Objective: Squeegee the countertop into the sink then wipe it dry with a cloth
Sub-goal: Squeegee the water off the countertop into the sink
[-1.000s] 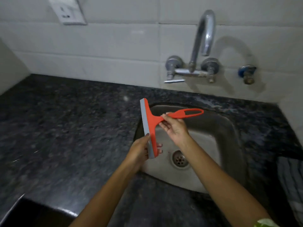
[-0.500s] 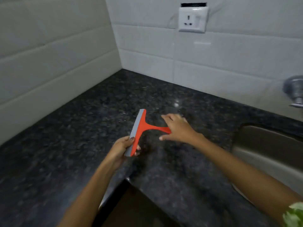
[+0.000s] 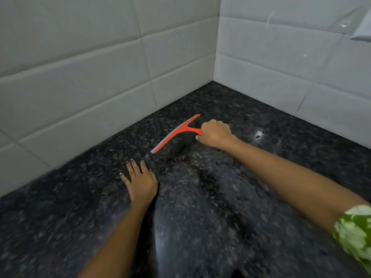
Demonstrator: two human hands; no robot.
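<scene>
An orange squeegee with a grey rubber blade rests blade-down on the dark speckled granite countertop, close to the corner of the two tiled walls. My right hand is shut around its handle, which the fist hides. My left hand lies flat on the counter with fingers spread, just below and left of the blade's near end, holding nothing. Neither the sink nor a cloth is in view.
White tiled walls meet in a corner behind the squeegee. The edge of a wall socket shows at the top right. A small bright reflection sits on the counter right of my right hand.
The view swung left from the sink to the counter corner. My left hand let go of the blade and now lies flat on the counter. The squeegee came down onto the granite.
</scene>
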